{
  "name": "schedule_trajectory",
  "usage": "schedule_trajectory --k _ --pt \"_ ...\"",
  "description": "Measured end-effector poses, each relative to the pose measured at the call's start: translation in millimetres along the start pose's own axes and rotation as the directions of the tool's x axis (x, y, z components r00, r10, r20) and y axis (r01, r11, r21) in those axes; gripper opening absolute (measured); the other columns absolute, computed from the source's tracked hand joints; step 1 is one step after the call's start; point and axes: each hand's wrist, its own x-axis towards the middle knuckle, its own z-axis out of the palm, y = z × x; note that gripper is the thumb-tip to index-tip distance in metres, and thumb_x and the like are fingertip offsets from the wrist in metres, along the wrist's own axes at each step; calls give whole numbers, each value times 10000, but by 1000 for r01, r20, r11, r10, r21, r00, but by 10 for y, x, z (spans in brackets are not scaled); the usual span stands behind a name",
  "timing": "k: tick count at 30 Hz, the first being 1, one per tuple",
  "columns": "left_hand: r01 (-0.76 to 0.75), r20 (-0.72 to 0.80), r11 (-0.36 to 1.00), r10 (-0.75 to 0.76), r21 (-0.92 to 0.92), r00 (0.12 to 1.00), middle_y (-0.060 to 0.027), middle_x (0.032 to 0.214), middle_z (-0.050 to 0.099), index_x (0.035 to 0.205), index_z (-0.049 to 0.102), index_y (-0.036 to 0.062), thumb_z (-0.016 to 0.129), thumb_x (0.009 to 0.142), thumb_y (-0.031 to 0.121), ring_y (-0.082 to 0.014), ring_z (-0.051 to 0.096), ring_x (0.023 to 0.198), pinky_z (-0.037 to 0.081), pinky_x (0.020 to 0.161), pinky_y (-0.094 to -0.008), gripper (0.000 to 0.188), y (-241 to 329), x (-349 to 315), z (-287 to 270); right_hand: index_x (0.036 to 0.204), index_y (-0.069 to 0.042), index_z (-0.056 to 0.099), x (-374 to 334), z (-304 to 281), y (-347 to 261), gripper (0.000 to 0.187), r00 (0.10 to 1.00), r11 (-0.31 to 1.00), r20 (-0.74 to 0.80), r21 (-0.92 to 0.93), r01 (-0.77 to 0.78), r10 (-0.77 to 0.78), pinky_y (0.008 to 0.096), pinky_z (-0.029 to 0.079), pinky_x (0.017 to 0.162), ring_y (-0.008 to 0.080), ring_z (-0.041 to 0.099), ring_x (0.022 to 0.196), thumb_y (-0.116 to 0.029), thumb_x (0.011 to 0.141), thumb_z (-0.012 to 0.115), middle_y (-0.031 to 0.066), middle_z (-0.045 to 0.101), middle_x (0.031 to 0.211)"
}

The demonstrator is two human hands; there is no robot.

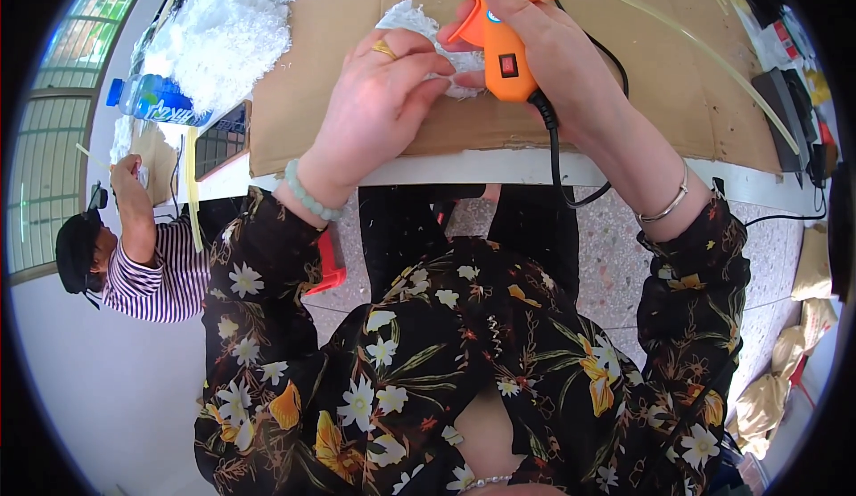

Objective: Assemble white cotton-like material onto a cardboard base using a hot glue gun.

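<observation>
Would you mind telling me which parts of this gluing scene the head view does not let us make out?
- Glue gun: its nozzle end is cut off by the top edge.
- White frilly piece: mostly covered by the left hand and right hand; its shape is unclear.
- Glue stick: its far end fades near the rim.
- Black box on the table: bent and too small to identify.
- Co-worker: the item held is too small.

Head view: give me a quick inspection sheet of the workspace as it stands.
Surface: cardboard sheet covering a white table edge.
Job's things: orange glue gun; white fluffy piece.
Clutter: white fluffy heap, water bottle, clear glue stick.
Grippers: right hand grips the gun; left hand pinches the piece.
Cables: black cord hanging off the edge.
Surroundings: person in striped shirt, window, sacks.
</observation>
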Motion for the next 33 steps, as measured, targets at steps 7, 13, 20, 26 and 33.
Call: schedule_trajectory --k 7,13,20,26,33 --pt "-39 41 982 32 184 999 -15 932 558 877 617 98 735 586 67 -245 536 926 406 810 -382 316 -19 -82 -170 1026 20 550 40 -8 -62 454 999 998 -9 -55 -38 37 238 489 604 93 564 693 -417 926 480 46 575 818" --pt "-239 72 906 229 349 971 -7 909 559 836 630 96 699 607 113 -215 533 934 400 812 -389 240 -28 10 -111 1071 -25 490 139 3 -79 307 978 988 -149 75 -137 147 229 514 539 118 594 644 -305 946 488 60 588 866" --pt "-380 160 845 345 376 925 -3 906 555 817 624 84 716 617 98 -211 537 907 408 800 -383 220 -72 75 -146 1163 -3 446 102 -23 -61 505 995 991 -66 -110 -76 69 214 475 441 243 685 777 -440 911 482 123 633 1011" --pt "-329 180 909 290 256 940 -30 874 541 812 582 73 668 660 57 -226 540 884 406 822 -383 176 -214 152 59 1150 3 455 121 -136 -21 487 993 987 -65 -123 -106 99 248 533 572 249 682 776 -418 911 498 131 630 1011" --pt "-114 164 993 111 12 980 -32 871 547 786 588 90 662 696 94 -246 531 916 404 821 -373 117 -319 207 110 1181 -20 441 157 -139 -22 483 991 989 -75 -88 -116 110 230 514 501 264 684 780 -425 919 478 127 626 1002"
